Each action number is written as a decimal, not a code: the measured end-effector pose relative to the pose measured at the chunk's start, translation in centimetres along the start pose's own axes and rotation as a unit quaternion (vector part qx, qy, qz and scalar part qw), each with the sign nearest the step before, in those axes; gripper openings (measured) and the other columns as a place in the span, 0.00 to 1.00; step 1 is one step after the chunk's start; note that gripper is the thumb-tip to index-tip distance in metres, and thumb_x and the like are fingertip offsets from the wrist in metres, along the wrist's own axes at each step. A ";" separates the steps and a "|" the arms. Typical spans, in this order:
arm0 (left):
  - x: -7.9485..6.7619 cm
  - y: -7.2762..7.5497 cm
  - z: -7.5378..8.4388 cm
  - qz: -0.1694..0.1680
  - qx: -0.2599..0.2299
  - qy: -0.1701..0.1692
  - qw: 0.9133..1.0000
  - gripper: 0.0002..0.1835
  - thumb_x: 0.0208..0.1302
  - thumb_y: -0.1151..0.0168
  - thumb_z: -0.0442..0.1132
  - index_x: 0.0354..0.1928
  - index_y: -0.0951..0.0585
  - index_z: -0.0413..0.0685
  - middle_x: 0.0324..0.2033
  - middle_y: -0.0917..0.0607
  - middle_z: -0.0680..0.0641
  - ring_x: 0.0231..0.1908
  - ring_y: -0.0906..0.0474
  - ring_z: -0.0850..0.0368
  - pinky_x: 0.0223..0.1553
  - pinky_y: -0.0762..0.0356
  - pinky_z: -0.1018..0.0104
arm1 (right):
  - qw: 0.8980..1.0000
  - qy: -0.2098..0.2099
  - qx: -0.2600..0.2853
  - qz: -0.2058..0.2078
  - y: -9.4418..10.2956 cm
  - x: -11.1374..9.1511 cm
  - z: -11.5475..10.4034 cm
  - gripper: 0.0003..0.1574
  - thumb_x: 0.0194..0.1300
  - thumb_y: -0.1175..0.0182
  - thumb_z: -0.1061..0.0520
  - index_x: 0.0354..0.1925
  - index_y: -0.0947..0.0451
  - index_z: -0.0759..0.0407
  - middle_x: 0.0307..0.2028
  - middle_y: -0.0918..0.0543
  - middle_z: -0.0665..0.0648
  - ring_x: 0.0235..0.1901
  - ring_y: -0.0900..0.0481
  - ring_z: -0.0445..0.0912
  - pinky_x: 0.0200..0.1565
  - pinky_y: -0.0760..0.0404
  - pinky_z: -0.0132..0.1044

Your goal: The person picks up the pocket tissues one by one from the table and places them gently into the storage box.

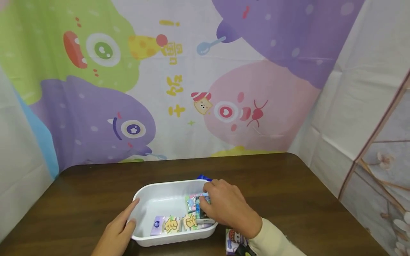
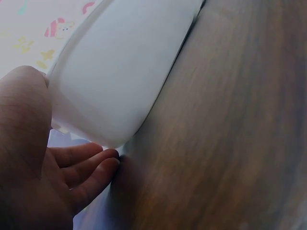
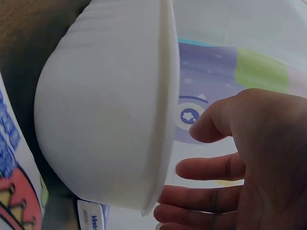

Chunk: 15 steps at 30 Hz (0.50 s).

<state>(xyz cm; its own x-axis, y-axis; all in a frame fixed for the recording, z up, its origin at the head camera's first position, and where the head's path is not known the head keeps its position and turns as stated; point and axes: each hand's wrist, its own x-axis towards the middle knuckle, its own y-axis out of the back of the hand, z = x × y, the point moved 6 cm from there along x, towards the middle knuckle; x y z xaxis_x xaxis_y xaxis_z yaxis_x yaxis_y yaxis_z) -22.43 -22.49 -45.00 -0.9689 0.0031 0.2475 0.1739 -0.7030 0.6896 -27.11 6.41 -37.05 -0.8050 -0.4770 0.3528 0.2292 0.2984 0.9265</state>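
Note:
A white plastic basin (image 1: 169, 186) stands on the table. My left hand (image 1: 117, 229) is at its left end, index finger and thumb against the rim. In the left wrist view, the other fingers (image 2: 91, 179) extend loosely near the basin's lower wall. Inside lie small cartoon-printed tissue packs, a purple one (image 1: 157, 227) and a yellow-and-white one (image 1: 189, 221). A dark teal pack (image 1: 199, 214) rests above others at the right end. My right hand (image 1: 225, 204) reaches over that end, thumb overlapping the teal pack; in the right wrist view its spread fingers hold nothing.
Right of the basin, another printed pack (image 1: 231, 245) lies on the brown table (image 1: 278, 188), partly behind the right wrist. A blue item (image 1: 202, 176) shows behind the basin's far right corner. A cartoon-printed cloth (image 1: 179, 142) hangs along the back.

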 end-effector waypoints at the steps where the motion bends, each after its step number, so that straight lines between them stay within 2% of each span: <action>1: 0.0 0.0 0.0 0.003 0.002 -0.003 1.000 0.28 0.72 0.50 0.35 0.73 0.31 0.49 0.67 0.27 0.36 0.65 0.31 0.38 0.60 0.35 0.37 | 1.000 0.000 0.000 0.000 0.1 0.0 0.0 0.17 0.66 0.41 0.43 0.39 0.14 0.54 0.29 0.22 0.46 0.25 0.30 0.40 0.19 0.33 0.32; 7: 0.1 0.3 -0.1 0.007 0.000 0.001 1.000 0.28 0.72 0.50 0.35 0.73 0.31 0.49 0.67 0.28 0.36 0.65 0.32 0.37 0.61 0.36 0.37 | 1.000 0.017 0.001 0.017 0.4 0.1 0.1 0.15 0.65 0.39 0.45 0.38 0.14 0.54 0.27 0.20 0.47 0.23 0.29 0.40 0.18 0.33 0.32; 15: 0.1 0.1 0.0 0.000 0.006 0.001 1.000 0.28 0.72 0.49 0.35 0.73 0.31 0.50 0.67 0.27 0.38 0.65 0.31 0.39 0.60 0.34 0.40 | 1.000 -0.011 0.006 -0.006 0.5 -0.2 0.8 0.16 0.65 0.41 0.45 0.41 0.14 0.52 0.30 0.19 0.45 0.27 0.26 0.39 0.20 0.31 0.35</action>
<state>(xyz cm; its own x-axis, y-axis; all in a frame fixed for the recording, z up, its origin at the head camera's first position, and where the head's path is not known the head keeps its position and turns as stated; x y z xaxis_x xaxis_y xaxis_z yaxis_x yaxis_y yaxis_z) -22.47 -22.57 -44.90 -0.9693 0.0019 0.2459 0.1755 -0.6948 0.6974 -27.25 7.35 -36.78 -0.8200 -0.4620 0.3380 0.2123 0.3029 0.9291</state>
